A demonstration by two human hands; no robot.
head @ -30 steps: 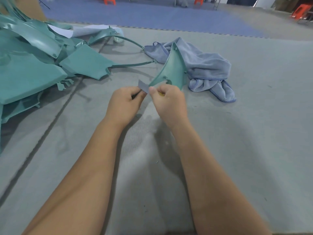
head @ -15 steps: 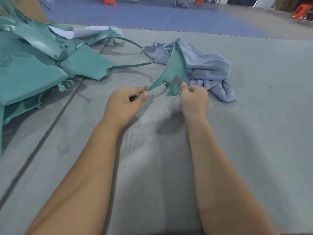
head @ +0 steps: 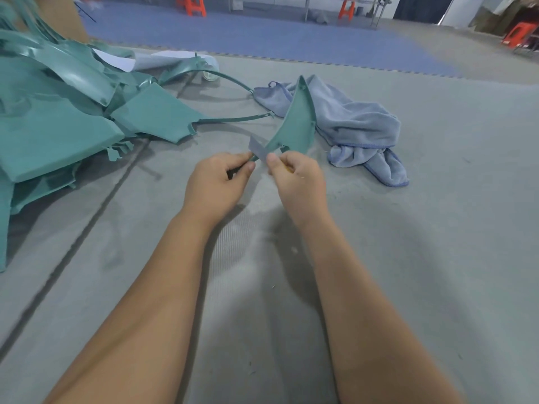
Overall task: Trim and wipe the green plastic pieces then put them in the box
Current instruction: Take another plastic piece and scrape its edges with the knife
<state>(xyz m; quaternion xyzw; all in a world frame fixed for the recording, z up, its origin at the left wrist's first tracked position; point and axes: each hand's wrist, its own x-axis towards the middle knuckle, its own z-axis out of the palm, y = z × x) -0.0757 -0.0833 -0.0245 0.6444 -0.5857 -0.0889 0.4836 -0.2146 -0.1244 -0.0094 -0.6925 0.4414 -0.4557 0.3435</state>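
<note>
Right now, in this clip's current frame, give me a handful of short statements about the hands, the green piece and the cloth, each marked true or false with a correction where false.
1. The left hand grips the narrow lower tip of the curved green piece. True.
2. The right hand is wiping the piece with the blue cloth. False: the cloth lies crumpled on the grey mat behind the piece; the right hand pinches a small grey blade at the piece's lower edge.
3. A pile of green plastic parts lies to the left. True.
4. The held piece lies flat on the mat. False: it is held up, its point rising away.
5. Both hands are empty. False: each holds something.
</note>
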